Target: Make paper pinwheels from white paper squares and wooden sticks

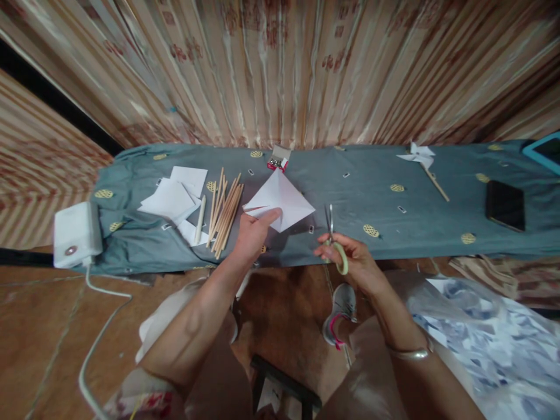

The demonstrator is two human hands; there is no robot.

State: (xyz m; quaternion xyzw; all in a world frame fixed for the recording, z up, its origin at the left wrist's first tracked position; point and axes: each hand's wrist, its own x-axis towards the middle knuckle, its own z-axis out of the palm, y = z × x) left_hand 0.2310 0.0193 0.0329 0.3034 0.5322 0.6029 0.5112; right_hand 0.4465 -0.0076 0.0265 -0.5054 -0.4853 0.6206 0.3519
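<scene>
My left hand (256, 232) pinches a white square of paper (282, 198) by its near left side, thumb on top. A slit shows at the paper's left corner, and faint creases run across it. In my right hand (350, 254) is a pair of scissors (336, 248) with pale green handles. Their blades point away from me, slightly apart, to the right of the paper and not touching it. Just beyond the paper sits a small open box (279, 160) of shiny little pieces, too small to name.
Left of the paper lie wooden sticks (227, 219), a white candle-like stick (200, 220) and paper sheets (168, 198). A paper pinwheel (420, 156) and a phone (505, 205) are on the right. A white corded device (77, 234) stands at the left end, and a plastic bag (494, 332) is at lower right.
</scene>
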